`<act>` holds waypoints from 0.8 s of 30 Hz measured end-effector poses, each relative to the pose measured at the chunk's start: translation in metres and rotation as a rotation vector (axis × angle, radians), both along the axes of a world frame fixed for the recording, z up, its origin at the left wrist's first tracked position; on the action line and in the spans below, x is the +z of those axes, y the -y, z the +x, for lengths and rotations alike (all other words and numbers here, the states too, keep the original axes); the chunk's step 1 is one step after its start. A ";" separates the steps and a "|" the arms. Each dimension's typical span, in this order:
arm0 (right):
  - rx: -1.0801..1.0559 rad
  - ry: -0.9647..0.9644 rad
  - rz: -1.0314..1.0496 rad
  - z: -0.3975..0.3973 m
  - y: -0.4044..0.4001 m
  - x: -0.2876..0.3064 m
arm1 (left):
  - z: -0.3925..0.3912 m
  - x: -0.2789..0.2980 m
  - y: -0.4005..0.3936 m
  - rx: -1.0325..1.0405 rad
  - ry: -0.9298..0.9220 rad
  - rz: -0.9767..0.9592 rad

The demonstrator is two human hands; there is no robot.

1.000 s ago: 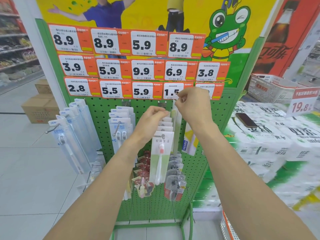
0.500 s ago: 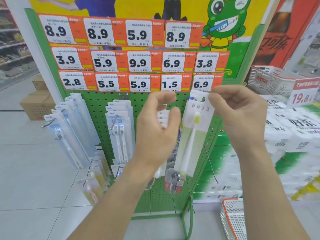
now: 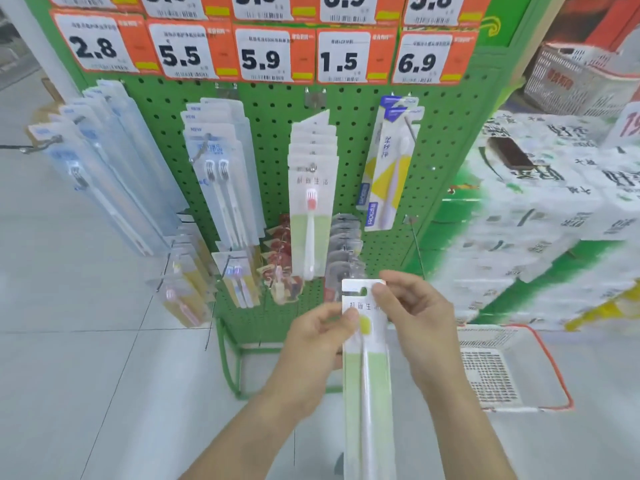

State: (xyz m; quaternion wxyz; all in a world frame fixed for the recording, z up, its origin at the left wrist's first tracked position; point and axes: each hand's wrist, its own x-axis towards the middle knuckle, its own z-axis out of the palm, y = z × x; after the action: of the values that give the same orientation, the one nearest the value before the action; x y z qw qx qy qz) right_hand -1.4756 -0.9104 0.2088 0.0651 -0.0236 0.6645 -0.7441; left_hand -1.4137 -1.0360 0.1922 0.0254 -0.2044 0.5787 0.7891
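Note:
A packaged toothbrush (image 3: 367, 379) with a yellow-green head and a white-and-green card hangs upright between both hands, low in front of the green pegboard rack (image 3: 349, 109). My left hand (image 3: 311, 344) pinches the pack's left edge near the brush head. My right hand (image 3: 415, 320) pinches the top right corner beside the hang hole. A stack of the same packs (image 3: 311, 188), the front one with a pink brush, stays on its hook just above.
Other toothbrush packs (image 3: 221, 174) hang in rows left and right on the rack under orange price tags (image 3: 263, 53). A white and red shopping basket (image 3: 502, 368) sits on the floor at right. Stacked tissue packs (image 3: 540, 216) fill the right side.
The pack came off the hook and has moved down and toward me. My left hand, open beside it before, now pinches its edge. The view has tilted downward.

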 end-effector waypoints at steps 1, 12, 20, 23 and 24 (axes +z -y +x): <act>0.035 0.044 -0.001 0.006 0.003 -0.009 | 0.003 -0.006 0.001 0.024 0.035 0.028; 0.524 0.258 0.286 0.039 0.000 -0.060 | 0.019 -0.036 0.024 0.315 0.173 0.197; 0.568 0.321 0.216 0.038 0.011 -0.068 | 0.028 -0.040 0.045 0.458 0.138 0.236; 0.667 0.334 0.228 0.037 0.013 -0.065 | 0.028 -0.041 0.057 0.545 0.125 0.246; 0.708 0.335 0.252 0.036 0.011 -0.066 | 0.029 -0.042 0.061 0.573 0.118 0.247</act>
State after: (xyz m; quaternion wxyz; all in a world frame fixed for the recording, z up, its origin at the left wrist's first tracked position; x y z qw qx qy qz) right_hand -1.4398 -0.9218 0.1426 0.4270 -0.1212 0.6814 -0.5820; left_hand -1.3850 -1.0975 0.1505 -0.1397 -0.3998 0.3948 0.8153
